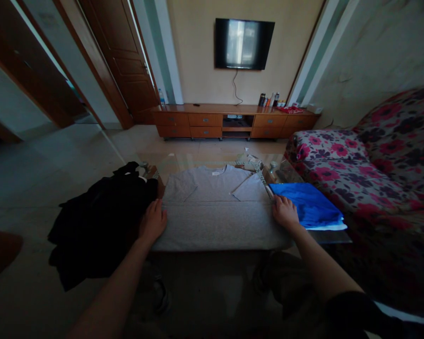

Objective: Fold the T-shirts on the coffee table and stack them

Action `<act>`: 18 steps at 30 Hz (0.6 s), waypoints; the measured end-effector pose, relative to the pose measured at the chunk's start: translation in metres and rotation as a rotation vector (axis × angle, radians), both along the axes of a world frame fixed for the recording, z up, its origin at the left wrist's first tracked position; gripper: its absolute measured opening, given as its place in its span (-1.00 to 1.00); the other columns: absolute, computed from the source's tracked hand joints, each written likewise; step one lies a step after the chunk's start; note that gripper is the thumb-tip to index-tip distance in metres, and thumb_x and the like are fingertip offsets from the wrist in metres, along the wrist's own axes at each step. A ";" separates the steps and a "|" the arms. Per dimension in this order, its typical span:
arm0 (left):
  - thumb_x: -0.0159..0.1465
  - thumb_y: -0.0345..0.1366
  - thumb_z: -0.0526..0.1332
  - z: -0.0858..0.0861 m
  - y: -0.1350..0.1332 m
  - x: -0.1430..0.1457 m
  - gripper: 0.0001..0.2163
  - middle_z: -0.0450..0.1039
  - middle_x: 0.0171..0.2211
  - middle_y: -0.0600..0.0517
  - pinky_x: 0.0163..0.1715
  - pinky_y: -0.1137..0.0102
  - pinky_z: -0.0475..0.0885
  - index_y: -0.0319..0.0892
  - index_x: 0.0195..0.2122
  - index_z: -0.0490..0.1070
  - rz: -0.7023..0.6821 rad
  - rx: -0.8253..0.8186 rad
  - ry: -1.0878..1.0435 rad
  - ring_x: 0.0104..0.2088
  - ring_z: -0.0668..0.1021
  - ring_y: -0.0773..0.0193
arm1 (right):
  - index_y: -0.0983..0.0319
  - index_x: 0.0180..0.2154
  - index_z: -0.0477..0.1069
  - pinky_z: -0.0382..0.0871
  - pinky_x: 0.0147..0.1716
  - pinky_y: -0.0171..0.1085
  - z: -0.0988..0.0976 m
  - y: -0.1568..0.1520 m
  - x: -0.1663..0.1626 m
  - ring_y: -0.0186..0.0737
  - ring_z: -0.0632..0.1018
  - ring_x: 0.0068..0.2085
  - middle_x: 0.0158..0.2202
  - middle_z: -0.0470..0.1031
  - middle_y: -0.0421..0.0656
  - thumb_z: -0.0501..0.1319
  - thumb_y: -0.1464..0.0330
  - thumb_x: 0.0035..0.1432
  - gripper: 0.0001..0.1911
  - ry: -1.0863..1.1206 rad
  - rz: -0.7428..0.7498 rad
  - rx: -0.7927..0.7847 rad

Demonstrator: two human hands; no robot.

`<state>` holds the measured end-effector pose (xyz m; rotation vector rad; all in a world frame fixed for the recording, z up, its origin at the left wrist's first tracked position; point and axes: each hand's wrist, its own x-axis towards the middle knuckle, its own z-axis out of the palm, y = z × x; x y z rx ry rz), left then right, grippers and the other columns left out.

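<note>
A grey T-shirt (pixel 215 207) lies flat on a glass coffee table (pixel 183 162), sleeves folded inward, collar at the far side. My left hand (pixel 152 221) rests on the shirt's left edge, fingers curled round the fabric. My right hand (pixel 285 212) grips the shirt's right edge in the same way. A folded blue garment (pixel 309 205) lies on the table right beside my right hand. A heap of black clothes (pixel 99 221) lies at the table's left end, next to my left hand.
A floral sofa (pixel 374 165) stands along the right. A low wooden TV cabinet (pixel 233 121) with bottles on it lines the far wall under a wall-mounted TV (pixel 243 43). Wooden doors (pixel 123 56) are at the left. Tiled floor lies between table and cabinet.
</note>
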<state>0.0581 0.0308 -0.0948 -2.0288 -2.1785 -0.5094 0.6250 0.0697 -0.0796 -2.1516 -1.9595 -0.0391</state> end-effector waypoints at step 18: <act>0.31 -0.29 0.14 0.011 0.032 -0.039 -0.50 0.57 -0.17 -0.14 -0.04 0.24 0.47 -0.24 0.29 0.27 0.267 -0.044 -0.292 -0.15 0.63 0.03 | 0.30 -0.15 0.54 0.34 -0.26 -0.28 0.002 0.025 0.031 -0.07 0.62 -0.20 -0.24 0.64 0.01 0.21 0.20 0.28 -0.70 0.384 -0.196 0.015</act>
